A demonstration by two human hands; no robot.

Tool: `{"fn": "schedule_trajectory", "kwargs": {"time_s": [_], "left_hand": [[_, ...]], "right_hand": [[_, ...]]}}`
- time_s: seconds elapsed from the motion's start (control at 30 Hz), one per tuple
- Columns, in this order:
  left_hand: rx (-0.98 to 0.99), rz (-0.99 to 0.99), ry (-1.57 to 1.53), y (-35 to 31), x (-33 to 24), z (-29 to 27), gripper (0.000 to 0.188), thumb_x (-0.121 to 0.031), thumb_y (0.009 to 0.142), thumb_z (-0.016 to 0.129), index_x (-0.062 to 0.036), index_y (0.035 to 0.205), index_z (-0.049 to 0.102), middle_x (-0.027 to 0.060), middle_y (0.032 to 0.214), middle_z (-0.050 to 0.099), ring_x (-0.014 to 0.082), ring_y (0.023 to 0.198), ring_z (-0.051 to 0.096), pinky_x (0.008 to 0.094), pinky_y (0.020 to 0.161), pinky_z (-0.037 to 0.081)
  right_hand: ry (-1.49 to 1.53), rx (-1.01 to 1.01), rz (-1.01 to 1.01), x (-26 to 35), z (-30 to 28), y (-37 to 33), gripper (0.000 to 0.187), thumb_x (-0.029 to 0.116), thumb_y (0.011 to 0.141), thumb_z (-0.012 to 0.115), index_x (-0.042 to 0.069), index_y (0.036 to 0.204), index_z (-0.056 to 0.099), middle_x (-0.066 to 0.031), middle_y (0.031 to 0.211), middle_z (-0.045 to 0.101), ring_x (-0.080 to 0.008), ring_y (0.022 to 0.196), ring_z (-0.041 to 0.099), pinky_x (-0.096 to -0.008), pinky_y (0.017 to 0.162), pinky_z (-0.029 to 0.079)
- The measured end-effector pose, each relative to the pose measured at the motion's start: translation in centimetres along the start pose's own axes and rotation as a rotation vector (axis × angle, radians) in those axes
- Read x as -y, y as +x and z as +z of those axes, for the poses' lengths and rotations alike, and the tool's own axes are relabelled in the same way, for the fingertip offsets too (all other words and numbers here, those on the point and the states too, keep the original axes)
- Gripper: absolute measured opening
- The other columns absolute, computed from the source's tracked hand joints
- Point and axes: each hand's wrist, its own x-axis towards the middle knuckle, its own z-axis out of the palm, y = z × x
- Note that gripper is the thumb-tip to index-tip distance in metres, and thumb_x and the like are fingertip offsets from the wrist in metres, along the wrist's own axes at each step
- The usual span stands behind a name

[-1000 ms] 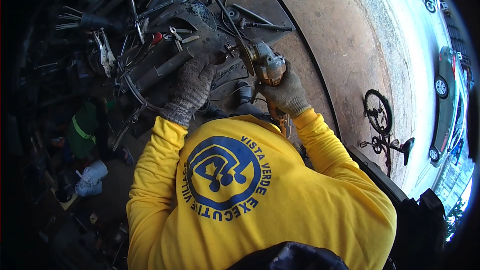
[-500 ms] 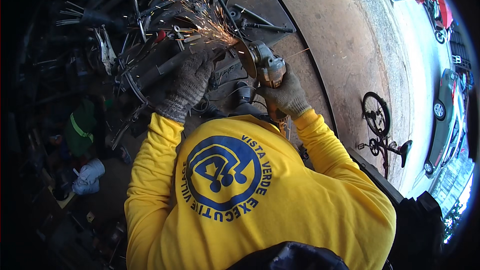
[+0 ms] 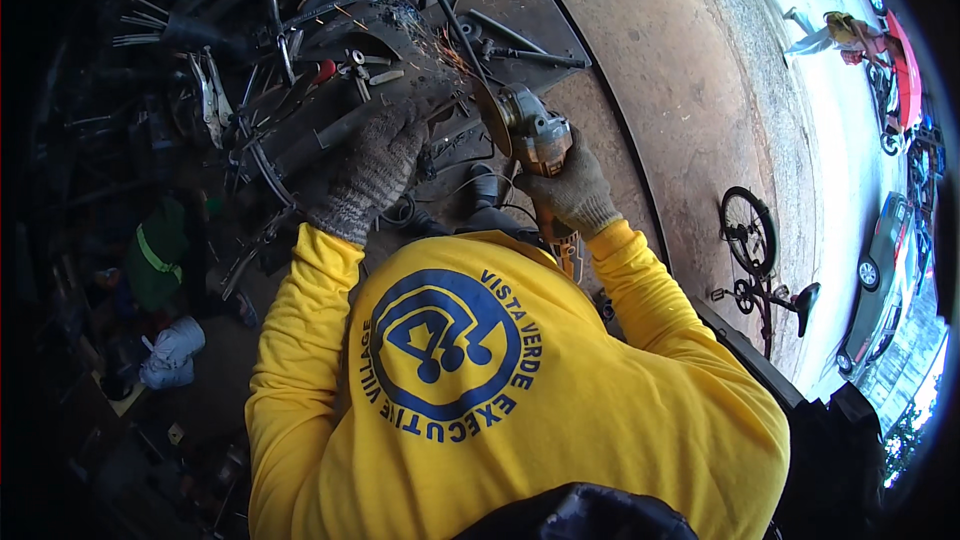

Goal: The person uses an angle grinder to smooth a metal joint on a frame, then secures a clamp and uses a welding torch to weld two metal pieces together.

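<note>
The grinder, at the bench, is held in the gloved right hand, with sparks beyond its disc. Whether the left hand, nearby, grips anything cannot be told; sound practice keeps it clear of the disc.

- Right hand: gloved in matt, rough-knit cloth.
- Angle grinder in that grip: dull, scuffed-looking metal head.
- Disc, just left of the grip: matt, smooth-looking.
- Left hand: gloved in coarse, matt knit cloth.
- Plate, beyond the grip: dull, stained-looking metal.
- Pliers, well left: bare, faintly glossy metal.
- Shirt, below the grip: matt cloth, creased sleeves.
</note>
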Motion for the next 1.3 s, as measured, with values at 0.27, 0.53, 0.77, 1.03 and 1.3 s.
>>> {"fn": "schedule_trajectory", "kwargs": {"time_s": [0.27,0.53,0.77,1.03,1.3], "left_hand": [[0.096,0.298,0.492,-1.2,4.1,-0.4,0.035,-0.020,0.106,0.060,0.0036,0.131,0.063,0.0214,0.132,0.065,0.0350,0.126,0.062,0.0402,0.110,0.047],[0.052,0.102,0.056,-0.9,5.1,0.5,0.037,-0.021,0.105,0.062,0.0045,0.132,0.063,0.0194,0.128,0.065,0.0275,0.120,0.063,0.0366,0.109,0.047],[0.111,0.003,0.067,0.3,2.5,-1.3,0.036,-0.021,0.105,0.061,0.0061,0.129,0.064,0.0198,0.125,0.068,0.0286,0.114,0.067,0.0362,0.101,0.053],[0.085,-0.041,-0.003,0.6,0.4,-1.9,0.034,-0.016,0.104,0.062,0.0068,0.130,0.064,0.0206,0.123,0.069,0.0279,0.114,0.068,0.0355,0.099,0.054],[0.080,-0.077,0.045,0.5,1.2,-1.6,0.038,-0.019,0.104,0.063,0.0073,0.131,0.063,0.0201,0.125,0.069,0.0296,0.113,0.069,0.0368,0.100,0.054]], "right_hand": [[0.051,-0.017,-0.037,-0.9,0.2,0.1,0.096,0.026,0.068,0.091,0.001,0.147,0.043,-0.0221,0.126,0.068,-0.0362,0.114,0.069,-0.0427,0.101,0.054],[-0.027,-0.018,-0.095,-1.1,0.3,0.5,0.102,0.024,0.069,0.090,-0.002,0.152,0.037,-0.0239,0.130,0.067,-0.0373,0.117,0.068,-0.0423,0.102,0.054],[0.004,0.017,-0.106,-1.2,0.1,0.8,0.096,0.023,0.069,0.090,-0.001,0.148,0.041,-0.0246,0.130,0.067,-0.0381,0.118,0.068,-0.0427,0.102,0.054],[-0.026,0.021,-0.086,-0.6,0.1,0.7,0.094,0.024,0.069,0.090,0.000,0.147,0.043,-0.0237,0.130,0.067,-0.0378,0.118,0.068,-0.0423,0.102,0.054],[-0.014,0.015,-0.041,-1.1,0.3,0.8,0.093,0.027,0.070,0.089,0.001,0.147,0.044,-0.0234,0.129,0.067,-0.0371,0.117,0.068,-0.0434,0.102,0.054]]}}
